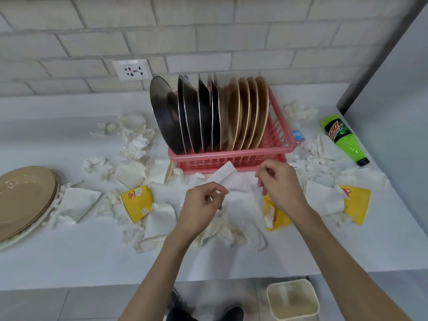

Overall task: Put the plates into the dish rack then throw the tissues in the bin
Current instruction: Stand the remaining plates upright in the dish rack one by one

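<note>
Shows flat white paper tissue [228, 176] pinched at opposite edges by left hand [202, 205] and right hand [281, 184], held apart; judged light, limp, tear-prone, best gathered by its middle.

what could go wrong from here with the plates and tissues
1. The tan plate stack lies partly on crumpled tissues; pulling those out could slide it.
2. The dish rack looks nearly full and its leftmost steel plate leans outward, so adding plates may tip it.
3. The bin is small and down on the floor, so the tissue the left hand pinches could miss.
</note>
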